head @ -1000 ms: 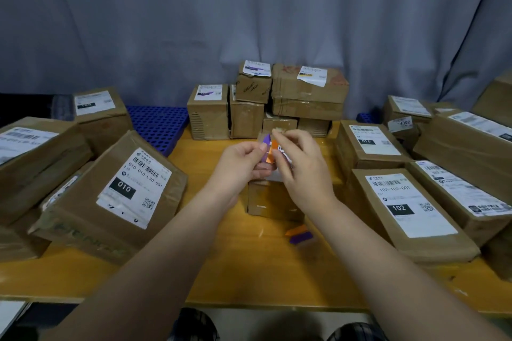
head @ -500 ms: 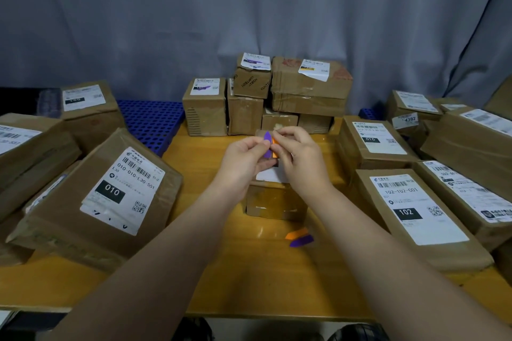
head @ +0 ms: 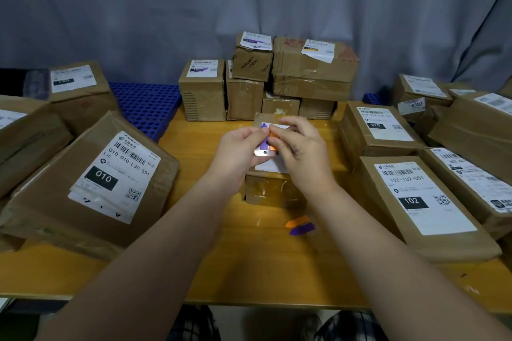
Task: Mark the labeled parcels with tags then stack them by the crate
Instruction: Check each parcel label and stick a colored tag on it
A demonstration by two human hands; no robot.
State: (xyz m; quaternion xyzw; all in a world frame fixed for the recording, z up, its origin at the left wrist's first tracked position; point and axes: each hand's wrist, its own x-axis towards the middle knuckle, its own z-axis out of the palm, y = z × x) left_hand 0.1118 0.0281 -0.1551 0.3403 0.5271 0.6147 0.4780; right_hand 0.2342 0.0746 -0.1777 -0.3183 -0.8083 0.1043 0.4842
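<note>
Above the small labelled parcel [head: 274,191], the left hand [head: 239,151] pinches a tag card [head: 265,147] of purple and orange arrows while the right hand [head: 300,152] nips its orange arrow (two loose tags [head: 300,225] lie just beside the parcel), the blue crate [head: 146,111] standing well behind, its contents hidden.

1. Dim, even light from overhead; bluish cast over my view.
2. Soft sheen on the bench [head: 249,266]; weak shadows beside the parcels [head: 38,202].
3. Edge parcels bowed by the wide lens.
4. Far labels [head: 318,50] soft, print unreadable from here.
</note>
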